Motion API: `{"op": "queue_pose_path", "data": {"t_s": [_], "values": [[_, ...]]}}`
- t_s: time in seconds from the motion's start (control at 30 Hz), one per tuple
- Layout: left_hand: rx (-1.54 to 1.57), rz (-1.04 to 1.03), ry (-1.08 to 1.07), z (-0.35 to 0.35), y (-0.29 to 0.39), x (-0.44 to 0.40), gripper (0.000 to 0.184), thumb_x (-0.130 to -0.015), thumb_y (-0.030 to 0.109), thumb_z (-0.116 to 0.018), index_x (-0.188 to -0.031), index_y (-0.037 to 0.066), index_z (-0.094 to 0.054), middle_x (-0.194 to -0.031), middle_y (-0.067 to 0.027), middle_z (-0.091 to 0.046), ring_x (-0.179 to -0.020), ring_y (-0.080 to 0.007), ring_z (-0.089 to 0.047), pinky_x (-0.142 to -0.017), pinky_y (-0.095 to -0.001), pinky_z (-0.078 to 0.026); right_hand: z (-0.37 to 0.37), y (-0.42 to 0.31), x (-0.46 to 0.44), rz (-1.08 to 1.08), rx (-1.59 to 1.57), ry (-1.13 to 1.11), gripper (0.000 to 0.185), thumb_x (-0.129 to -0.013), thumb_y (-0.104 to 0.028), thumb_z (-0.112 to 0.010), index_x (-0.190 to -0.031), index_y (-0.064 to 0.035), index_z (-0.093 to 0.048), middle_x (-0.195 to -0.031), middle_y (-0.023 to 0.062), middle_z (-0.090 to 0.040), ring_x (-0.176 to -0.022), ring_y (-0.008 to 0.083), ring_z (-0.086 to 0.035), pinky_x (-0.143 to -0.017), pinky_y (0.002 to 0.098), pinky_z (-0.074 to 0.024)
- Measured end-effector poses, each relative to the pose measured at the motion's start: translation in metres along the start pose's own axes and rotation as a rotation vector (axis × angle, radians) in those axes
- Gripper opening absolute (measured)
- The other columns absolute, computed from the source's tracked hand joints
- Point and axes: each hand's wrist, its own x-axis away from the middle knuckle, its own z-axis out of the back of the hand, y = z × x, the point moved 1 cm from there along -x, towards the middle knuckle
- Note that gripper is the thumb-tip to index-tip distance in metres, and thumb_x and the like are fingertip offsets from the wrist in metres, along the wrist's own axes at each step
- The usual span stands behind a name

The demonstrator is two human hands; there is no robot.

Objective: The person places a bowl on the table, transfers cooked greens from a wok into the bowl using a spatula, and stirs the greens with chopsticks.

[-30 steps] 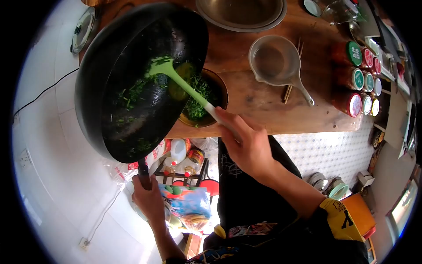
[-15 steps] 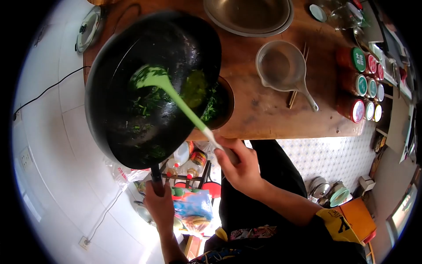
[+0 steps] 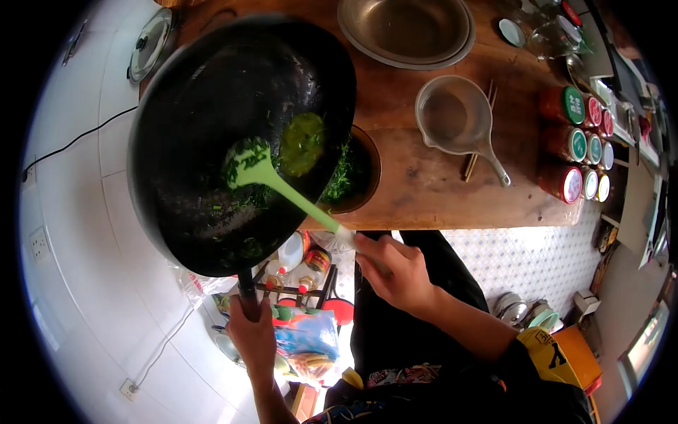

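Observation:
My left hand (image 3: 251, 328) is wrapped round the handle of a black wok (image 3: 191, 106), which tilts over a brown bowl (image 3: 373, 177). Chopped leafy greens (image 3: 342, 177) lie in that bowl, partly hidden behind the wok's rim. My right hand (image 3: 397, 272) grips the pale handle of a green spatula (image 3: 286, 189). Its head rests inside the wok with greens stuck on it. Beside the head is a pool of yellow-green liquid (image 3: 304, 145), and bits of greens cling to the wok's lower side.
On the wooden table (image 3: 417, 191) stand a small pouring pan (image 3: 452, 113), chopsticks (image 3: 471, 166), nested metal basins (image 3: 409, 32) and several lidded jars (image 3: 571, 145). A glass lid (image 3: 150, 46) is at the far left. Bottles (image 3: 311, 272) stand below the table edge.
The spatula head has moved down and toward me within the wok, gathering greens. More of the yellow-green liquid shows. The wok has shifted slightly; both hands keep their holds.

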Motion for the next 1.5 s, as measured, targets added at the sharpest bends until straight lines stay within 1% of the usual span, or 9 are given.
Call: {"op": "queue_pose_path", "data": {"t_s": [0.43, 0.5, 0.77, 0.9, 1.0, 1.07, 1.23, 1.33, 1.5], "values": [[0.11, 0.037, -0.065, 0.012, -0.009, 0.008, 0.024, -0.076, 0.01, -0.07, -0.076, 0.002, -0.047, -0.061, -0.0063, -0.049, -0.055, -0.0154, -0.045, -0.053, -0.0313, -0.036, -0.004, -0.003, -0.008, 0.04, -0.121, 0.037, 0.031, -0.078, 0.0, -0.068, -0.108, -0.0015, -0.059, -0.064, 0.0067, -0.052, -0.048, 0.0177, -0.052, -0.044, 0.0273, -0.0387], [0.102, 0.035, -0.067, 0.014, -0.008, 0.009, 0.024, -0.076, 0.01, -0.07, -0.075, 0.002, -0.047, -0.06, -0.0054, -0.048, -0.055, -0.0138, -0.044, -0.052, -0.0301, -0.035, -0.018, -0.002, -0.018, 0.22, -0.131, 0.028, 0.032, -0.078, -0.001, -0.068, -0.108, -0.0016, -0.059, -0.064, 0.0063, -0.051, -0.047, 0.0174, -0.05, -0.044, 0.0271, -0.0385], [0.247, 0.119, -0.118, 0.014, -0.016, 0.011, 0.024, -0.077, 0.009, -0.07, -0.075, 0.003, -0.047, -0.059, -0.0022, -0.046, -0.054, -0.0111, -0.04, -0.05, -0.0279, -0.031, 0.016, 0.0, 0.01, 0.104, -0.026, -0.117, 0.036, -0.077, -0.004, -0.069, -0.112, -0.0067, -0.06, -0.064, 0.0075, -0.052, -0.05, 0.0218, -0.054, -0.045, 0.0308, -0.0441], [0.171, 0.104, -0.103, 0.013, -0.025, 0.012, 0.024, -0.077, 0.009, -0.07, -0.076, 0.003, -0.047, -0.06, -0.0028, -0.049, -0.055, -0.0108, -0.042, -0.051, -0.0275, -0.032, 0.002, 0.001, -0.026, 0.277, 0.003, -0.058, 0.034, -0.078, -0.005, -0.069, -0.11, -0.0062, -0.061, -0.066, 0.007, -0.051, -0.051, 0.02, -0.053, -0.044, 0.0311, -0.042], [0.177, -0.007, -0.128, 0.01, -0.031, 0.011, 0.019, -0.081, 0.005, -0.065, -0.079, 0.005, -0.046, -0.059, 0.0005, -0.047, -0.045, -0.0077, -0.044, -0.041, -0.0248, -0.034, 0.003, 0.009, -0.012, 0.285, 0.095, -0.105, 0.034, -0.077, -0.007, -0.07, -0.109, -0.0073, -0.06, -0.066, 0.005, -0.051, -0.051, 0.0198, -0.053, -0.043, 0.0309, -0.0427], [0.264, 0.121, -0.118, 0.012, -0.027, 0.012, 0.026, -0.076, 0.01, -0.07, -0.075, 0.003, -0.046, -0.059, -0.0028, -0.048, -0.054, -0.0106, -0.04, -0.051, -0.0287, -0.031, 0.013, 0.011, 0.006, 0.216, 0.208, -0.191, 0.033, -0.077, -0.009, -0.07, -0.108, -0.0089, -0.06, -0.066, 0.0041, -0.053, -0.051, 0.0207, -0.055, -0.043, 0.0313, -0.045], [0.18, 0.053, -0.049, 0.011, -0.027, 0.007, 0.026, -0.077, 0.009, -0.068, -0.074, 0.002, -0.044, -0.058, -0.0043, -0.047, -0.053, -0.0133, -0.041, -0.051, -0.0305, -0.033, 0.028, 0.0, 0.01, 0.093, 0.196, -0.142, 0.033, -0.076, -0.004, -0.069, -0.108, -0.0083, -0.059, -0.07, 0.0058, -0.056, -0.055, 0.0236, -0.059, -0.045, 0.0328, -0.0475], [0.104, -0.024, -0.009, 0.008, -0.028, 0.007, 0.025, -0.078, 0.007, -0.067, -0.074, 0.002, -0.043, -0.058, -0.0059, -0.047, -0.053, -0.0158, -0.042, -0.052, -0.0313, -0.034, 0.03, -0.007, 0.0, -0.045, 0.178, 0.049, 0.03, -0.078, 0.0, -0.066, -0.106, -0.005, -0.058, -0.08, 0.0131, -0.061, -0.068, 0.0302, -0.063, -0.056, 0.0369, -0.0503], [-0.029, -0.055, 0.047, 0.005, -0.022, 0.009, 0.023, -0.079, 0.007, -0.066, -0.075, 0.002, -0.043, -0.058, -0.0089, -0.049, -0.051, -0.0199, -0.045, -0.052, -0.0336, -0.037, 0.02, -0.001, -0.01, -0.02, 0.226, 0.145, 0.03, -0.079, 0.001, -0.066, -0.108, -0.0041, -0.057, -0.079, 0.0145, -0.062, -0.065, 0.0297, -0.063, -0.054, 0.0342, -0.0492]]}}
